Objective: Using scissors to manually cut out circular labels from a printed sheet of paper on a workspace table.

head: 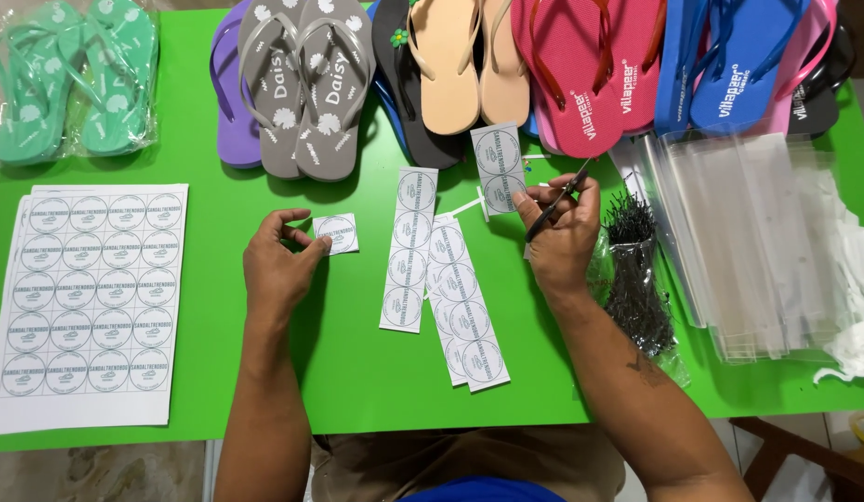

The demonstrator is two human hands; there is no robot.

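My left hand [279, 260] pinches a small square paper label [338, 233] with a round printed mark, just above the green table [264, 372]. My right hand [562, 232] grips black scissors [554, 206], blades pointing up towards a short two-label strip [499, 168] that lies beside it. Between my hands lie long cut strips of round labels [409, 249] and more strips [464, 302] laid at a slant.
A full sheet of round labels [88, 297] lies at the left. Flip-flops line the far edge: a bagged green pair [74, 74], grey [306, 84], tan [464, 60], red [580, 74], blue [729, 60]. Clear plastic bags [748, 242] and a bag of black ties [636, 279] sit at the right.
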